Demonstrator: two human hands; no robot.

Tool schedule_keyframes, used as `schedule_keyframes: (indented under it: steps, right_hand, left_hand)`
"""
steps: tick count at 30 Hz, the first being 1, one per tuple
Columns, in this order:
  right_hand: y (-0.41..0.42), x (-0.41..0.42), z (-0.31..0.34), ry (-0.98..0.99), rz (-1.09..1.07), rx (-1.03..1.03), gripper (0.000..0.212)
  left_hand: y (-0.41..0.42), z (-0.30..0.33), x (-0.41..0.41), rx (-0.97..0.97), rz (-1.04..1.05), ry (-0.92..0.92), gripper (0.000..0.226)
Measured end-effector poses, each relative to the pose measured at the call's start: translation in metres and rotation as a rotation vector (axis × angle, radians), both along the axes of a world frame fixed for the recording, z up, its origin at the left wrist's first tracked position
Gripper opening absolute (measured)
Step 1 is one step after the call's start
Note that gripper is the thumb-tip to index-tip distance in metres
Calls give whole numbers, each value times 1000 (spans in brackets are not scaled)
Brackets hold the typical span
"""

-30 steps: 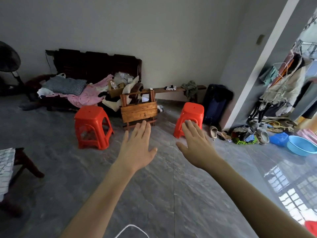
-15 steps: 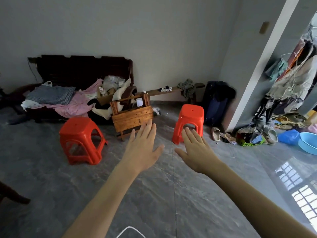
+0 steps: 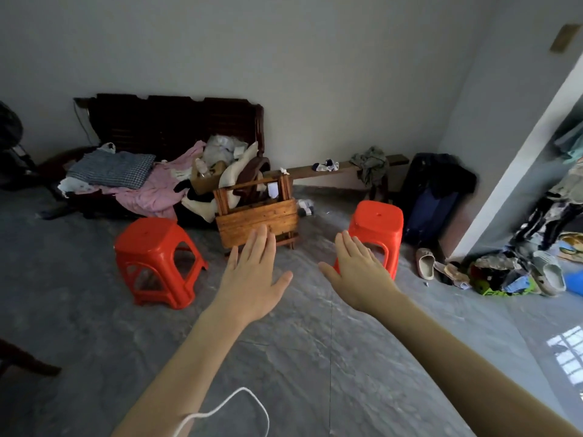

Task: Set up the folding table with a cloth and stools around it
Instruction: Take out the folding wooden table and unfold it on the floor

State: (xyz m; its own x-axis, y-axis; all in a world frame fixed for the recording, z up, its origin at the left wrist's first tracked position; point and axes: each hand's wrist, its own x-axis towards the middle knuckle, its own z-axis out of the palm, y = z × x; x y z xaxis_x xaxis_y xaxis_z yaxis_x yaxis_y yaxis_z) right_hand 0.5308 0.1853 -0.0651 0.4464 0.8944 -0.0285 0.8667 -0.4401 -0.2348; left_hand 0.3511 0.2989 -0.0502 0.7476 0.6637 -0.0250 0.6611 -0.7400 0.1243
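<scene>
grey floor (image 3: 94, 326) holds two red stools (image 3: 157, 250) (image 3: 377, 230), one folded wooden table (image 3: 258, 222); two hands (image 3: 252, 279) (image 3: 359, 272) spread flat, empty.

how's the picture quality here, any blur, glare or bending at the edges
Head view: the light is dim and even, the corners darken. A window's glare lies on the floor at lower right. The wide lens bends the pillar into a slant. The folded table, both red stools and the open hands look fairly sharp; the clothes at far right smear.
</scene>
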Motion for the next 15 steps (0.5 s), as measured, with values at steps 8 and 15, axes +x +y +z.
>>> schedule_keyframes:
  steps: [8, 15]
  right_hand:
    - [131, 28, -6, 21, 65, 2, 79]
    - [273, 57, 1, -28, 141, -20, 79]
  left_hand:
    - [128, -10, 14, -36, 75, 15, 78]
    - [269, -5, 37, -37, 137, 5, 76]
